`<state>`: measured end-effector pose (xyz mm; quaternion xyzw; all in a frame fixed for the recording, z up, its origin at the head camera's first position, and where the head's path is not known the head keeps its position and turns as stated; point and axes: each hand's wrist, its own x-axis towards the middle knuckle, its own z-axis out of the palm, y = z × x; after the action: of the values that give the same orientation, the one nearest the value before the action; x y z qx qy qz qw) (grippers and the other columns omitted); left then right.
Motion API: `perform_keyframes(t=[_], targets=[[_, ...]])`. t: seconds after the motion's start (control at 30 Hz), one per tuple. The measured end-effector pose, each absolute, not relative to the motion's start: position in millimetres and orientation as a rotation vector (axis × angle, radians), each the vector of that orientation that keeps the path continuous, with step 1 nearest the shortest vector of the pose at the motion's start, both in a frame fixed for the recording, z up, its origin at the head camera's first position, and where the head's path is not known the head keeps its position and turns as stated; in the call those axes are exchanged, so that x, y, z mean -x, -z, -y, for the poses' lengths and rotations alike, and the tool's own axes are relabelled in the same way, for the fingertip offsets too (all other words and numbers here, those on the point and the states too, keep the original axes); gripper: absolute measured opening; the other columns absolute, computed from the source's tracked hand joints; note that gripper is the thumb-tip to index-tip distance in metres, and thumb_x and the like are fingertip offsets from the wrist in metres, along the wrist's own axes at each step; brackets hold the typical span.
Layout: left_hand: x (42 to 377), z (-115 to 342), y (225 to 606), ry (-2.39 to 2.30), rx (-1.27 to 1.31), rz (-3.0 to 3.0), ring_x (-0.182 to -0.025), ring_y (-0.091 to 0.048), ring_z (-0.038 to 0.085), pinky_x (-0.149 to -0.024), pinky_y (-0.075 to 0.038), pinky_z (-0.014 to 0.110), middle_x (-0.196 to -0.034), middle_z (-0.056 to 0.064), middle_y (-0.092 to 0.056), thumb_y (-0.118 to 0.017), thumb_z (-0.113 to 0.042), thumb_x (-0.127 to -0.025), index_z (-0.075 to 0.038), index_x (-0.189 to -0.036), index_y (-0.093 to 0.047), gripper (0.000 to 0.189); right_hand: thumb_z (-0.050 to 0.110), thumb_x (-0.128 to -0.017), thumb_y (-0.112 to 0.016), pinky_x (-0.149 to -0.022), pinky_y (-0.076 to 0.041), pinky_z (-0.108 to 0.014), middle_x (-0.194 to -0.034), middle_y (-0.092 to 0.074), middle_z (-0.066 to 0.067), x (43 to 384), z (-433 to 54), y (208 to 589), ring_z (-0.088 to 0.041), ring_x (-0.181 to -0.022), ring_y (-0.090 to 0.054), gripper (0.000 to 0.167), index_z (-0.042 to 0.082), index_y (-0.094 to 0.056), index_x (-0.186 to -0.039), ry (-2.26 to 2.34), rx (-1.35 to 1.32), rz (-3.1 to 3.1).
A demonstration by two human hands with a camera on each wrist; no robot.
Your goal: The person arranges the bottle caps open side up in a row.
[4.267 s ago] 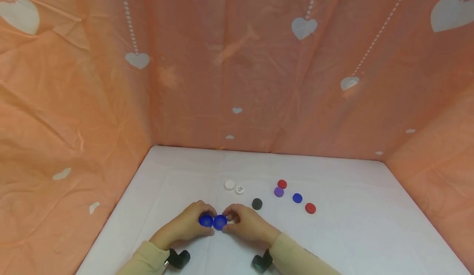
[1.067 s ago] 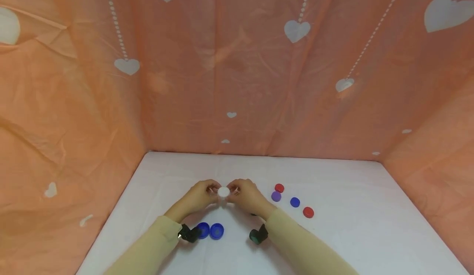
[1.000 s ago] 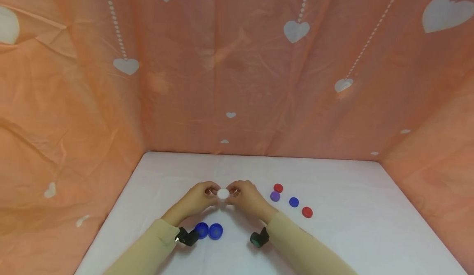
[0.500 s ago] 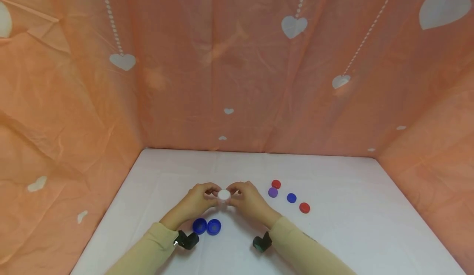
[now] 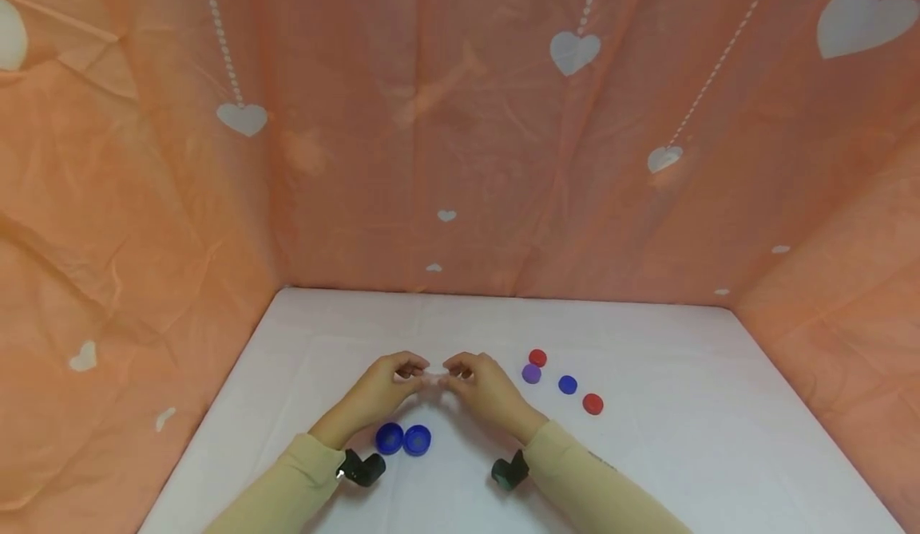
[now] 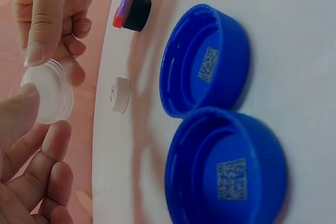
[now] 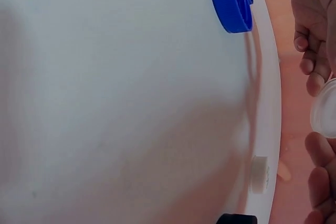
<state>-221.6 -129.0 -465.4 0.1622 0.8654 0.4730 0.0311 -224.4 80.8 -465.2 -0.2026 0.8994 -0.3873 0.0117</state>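
Observation:
My left hand (image 5: pixel 381 386) and right hand (image 5: pixel 489 390) meet over the middle of the table, fingertips pinching opposite edges of one white cap (image 6: pixel 50 93). In the left wrist view the cap stands raised above the table, a ridged rim and pale round face showing. From the head it is barely visible between the fingers. Nearer my body, two blue bottle caps (image 5: pixel 390 438) lie side by side, hollow side up, each with a square printed code inside. A small white cap with a dark mark (image 6: pixel 120 94) sits on the table beyond them, hidden from the head by the hands.
To the right lie a red cap (image 5: pixel 537 357), a purple cap (image 5: pixel 531 373) beside it, a blue cap (image 5: pixel 568 385) and another red cap (image 5: pixel 592 404). A black cap (image 6: pixel 137 13) shows in the left wrist view. Orange curtains (image 5: pixel 460 159) enclose the table.
My hands have left the two blue caps on the table, moved forward and picked up the white cap. Over the last half second it has turned, its white face no longer toward the head camera.

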Motion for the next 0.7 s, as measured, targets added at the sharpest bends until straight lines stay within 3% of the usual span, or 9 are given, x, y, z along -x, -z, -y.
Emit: perform_keyframes(t=[0.3, 0.7], targets=[[220.0, 130.0, 460.8, -1.490, -0.511, -2.695, -0.084, -0.058, 0.015, -0.074, -0.046, 0.035, -0.085, -0.003, -0.067, -0.066, -0.012, -0.092, -0.006, -0.103, -0.068, 0.013, 0.036, -0.097, -0.059, -0.069, -0.047, -0.028, -0.088, -0.065, 0.011, 222.8, -80.0, 462.1, -0.011, -0.077, -0.056, 0.023, 0.016, -0.067, -0.107, 1.306, 0.598, -2.794], [216.1, 130.6, 460.0, -1.530, -0.485, -2.666, -0.083, -0.060, 0.016, -0.073, -0.046, 0.035, -0.088, 0.002, -0.069, -0.065, -0.011, -0.093, -0.004, -0.102, -0.068, 0.012, 0.031, -0.098, -0.059, -0.069, -0.049, -0.027, -0.088, -0.067, 0.012, 220.0, -79.5, 462.0, -0.009, -0.077, -0.059, 0.021, 0.015, -0.067, -0.106, 1.361, 0.581, -2.764]])
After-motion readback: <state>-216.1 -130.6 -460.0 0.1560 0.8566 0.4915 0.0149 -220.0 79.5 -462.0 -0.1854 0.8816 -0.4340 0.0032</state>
